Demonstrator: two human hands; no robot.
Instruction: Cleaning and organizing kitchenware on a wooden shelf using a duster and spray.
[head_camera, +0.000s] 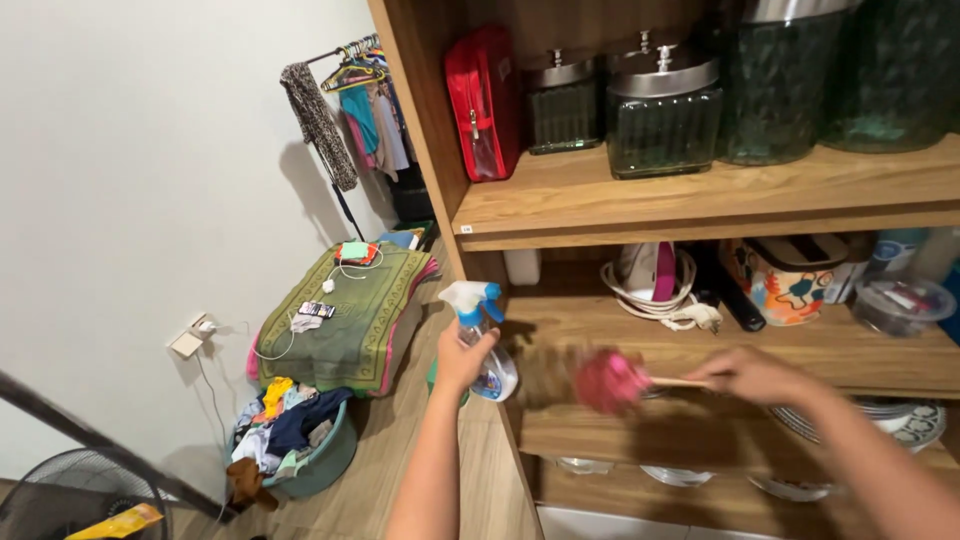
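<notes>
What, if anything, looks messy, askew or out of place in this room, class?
Clothes spill in a heap over the rim of the teal basket on the floor. A cable trails loose from the wall socket across the green mat. The shelves look orderly.

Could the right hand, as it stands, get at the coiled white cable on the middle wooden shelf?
Probably yes: the right hand is just below the coiled white cable, nothing between, but it holds the pink duster.

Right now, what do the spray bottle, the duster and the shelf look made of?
Spray bottle in the left hand: clear glossy plastic, white-blue trigger. Duster in the right hand: fluffy pink head, likely synthetic fibre, blurred; pale wooden-looking stick. Shelf: wood or wood-look laminate, visible grain, matte.
</notes>
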